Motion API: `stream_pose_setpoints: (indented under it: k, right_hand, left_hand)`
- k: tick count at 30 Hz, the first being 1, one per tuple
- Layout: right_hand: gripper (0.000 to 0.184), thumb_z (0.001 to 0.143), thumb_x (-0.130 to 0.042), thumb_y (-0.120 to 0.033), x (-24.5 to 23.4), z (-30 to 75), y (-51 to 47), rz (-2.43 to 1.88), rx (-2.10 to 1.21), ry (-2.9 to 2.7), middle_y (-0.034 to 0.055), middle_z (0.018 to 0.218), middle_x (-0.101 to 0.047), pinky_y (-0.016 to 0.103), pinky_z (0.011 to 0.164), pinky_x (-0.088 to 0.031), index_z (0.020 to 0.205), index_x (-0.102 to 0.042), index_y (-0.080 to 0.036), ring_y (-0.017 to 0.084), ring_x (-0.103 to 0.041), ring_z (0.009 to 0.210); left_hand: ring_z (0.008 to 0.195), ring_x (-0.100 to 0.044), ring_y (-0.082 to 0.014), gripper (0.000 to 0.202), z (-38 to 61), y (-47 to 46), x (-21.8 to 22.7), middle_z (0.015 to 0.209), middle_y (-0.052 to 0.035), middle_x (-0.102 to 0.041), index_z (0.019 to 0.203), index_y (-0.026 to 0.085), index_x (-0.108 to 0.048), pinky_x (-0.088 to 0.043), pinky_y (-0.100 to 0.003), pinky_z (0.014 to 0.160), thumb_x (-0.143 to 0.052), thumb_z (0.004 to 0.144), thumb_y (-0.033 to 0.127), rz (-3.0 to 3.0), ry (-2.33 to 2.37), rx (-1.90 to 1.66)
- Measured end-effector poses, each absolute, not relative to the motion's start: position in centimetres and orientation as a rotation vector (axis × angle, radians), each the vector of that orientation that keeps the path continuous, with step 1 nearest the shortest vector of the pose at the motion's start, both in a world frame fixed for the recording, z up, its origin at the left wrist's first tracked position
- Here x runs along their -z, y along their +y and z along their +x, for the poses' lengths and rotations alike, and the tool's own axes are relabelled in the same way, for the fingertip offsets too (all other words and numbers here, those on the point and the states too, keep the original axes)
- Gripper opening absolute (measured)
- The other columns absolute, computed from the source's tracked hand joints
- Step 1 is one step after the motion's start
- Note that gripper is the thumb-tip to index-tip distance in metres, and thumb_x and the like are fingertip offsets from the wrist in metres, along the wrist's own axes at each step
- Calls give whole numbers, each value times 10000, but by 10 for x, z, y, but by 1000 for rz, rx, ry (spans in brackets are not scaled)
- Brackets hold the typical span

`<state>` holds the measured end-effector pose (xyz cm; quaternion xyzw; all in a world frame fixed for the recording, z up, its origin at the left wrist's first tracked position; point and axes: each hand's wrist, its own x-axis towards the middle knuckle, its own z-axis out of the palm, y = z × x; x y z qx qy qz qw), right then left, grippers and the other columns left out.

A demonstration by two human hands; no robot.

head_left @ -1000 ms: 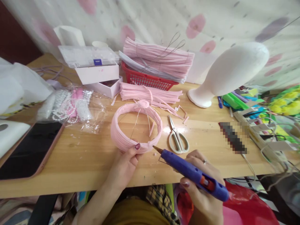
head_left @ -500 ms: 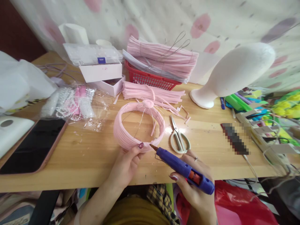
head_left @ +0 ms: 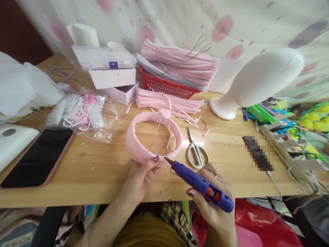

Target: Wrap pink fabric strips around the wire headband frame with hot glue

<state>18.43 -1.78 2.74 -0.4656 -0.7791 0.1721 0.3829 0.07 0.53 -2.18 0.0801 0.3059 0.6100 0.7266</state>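
Observation:
My left hand [head_left: 141, 178] pinches the near rim of a round pink band [head_left: 137, 144], coiled from soft strips, with thin wires crossing its opening. A pink rolled knob [head_left: 165, 113] sits at the far rim, where the wires meet. In my right hand [head_left: 213, 195] is a blue hot glue gun [head_left: 199, 181]; its brown nozzle points left and meets, or nearly meets, the rim beside my left thumb. Just right of the band lie scissors [head_left: 197, 154] with pale handles, blades pointing away. Behind the band is a bundle of pink strips [head_left: 167, 101].
A red basket [head_left: 167, 85] of pink and white strips stands at the back. White boxes [head_left: 113, 79], bagged pearl beads [head_left: 82, 111] and a phone [head_left: 38, 157] are on the left. To the right stand a white foam head form [head_left: 267, 79] and a power strip [head_left: 290, 154] with cables.
The whole view has shifted slightly. Both hands keep their holds, and the glue gun's nozzle stays at the band's near rim.

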Motion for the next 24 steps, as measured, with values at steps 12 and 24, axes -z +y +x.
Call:
stream_pose_setpoints:
  k: [12,24]
  right_hand:
    - [336,884,-688,-401,-25,186,-19,-1231,-407,-1990,-32,574,-450,307,561,-318,660,-521,-214,154,-431,599]
    - [180,853,-722,-297,-28,191,-21,-1232,-414,-2028,-27,623,-546,305,599,-371,766,-587,-215,156,-475,648]
  left_hand:
    - [866,-751,-152,160,0,4,25,856,-14,-806,820,178,-780,-586,-238,860,-863,685,195,181,642,-1349]
    - [895,-744,-163,171,1,4,28,885,-21,-808,847,171,-778,-571,-259,896,-847,690,179,191,661,-1362]
